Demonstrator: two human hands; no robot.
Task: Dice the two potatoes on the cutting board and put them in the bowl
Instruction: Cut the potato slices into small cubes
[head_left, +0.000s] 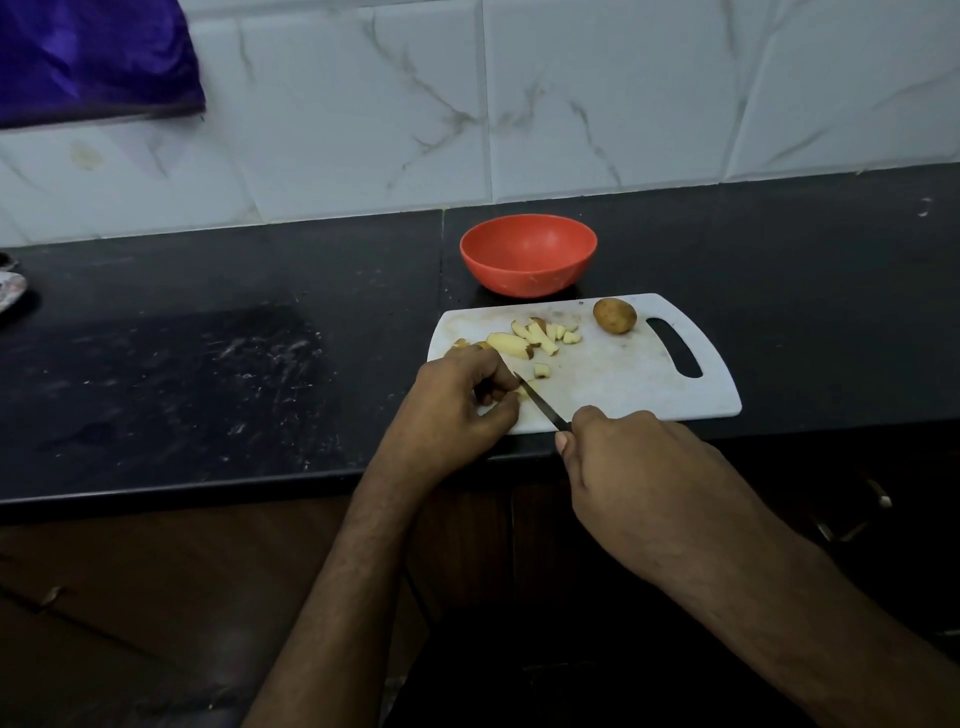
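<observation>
A black stone countertop runs the width of the view, scuffed with pale marks. Behind the countertop rises a wall of white marble-veined tiles. Above the countertop's left end hangs a purple cloth. A patterned plate lies at its far left edge, mostly cut off. Below its front edge sit dark cabinet doors with a metal handle.

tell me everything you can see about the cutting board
The cutting board is a white, plastic-looking rectangle with rounded corners and a slot handle at its right end. It lies flat on the black counter, just in front of the red bowl. Its surface looks faintly stained. On it sit a whole potato and cut potato pieces. The left hand rests on its near left part.
</observation>
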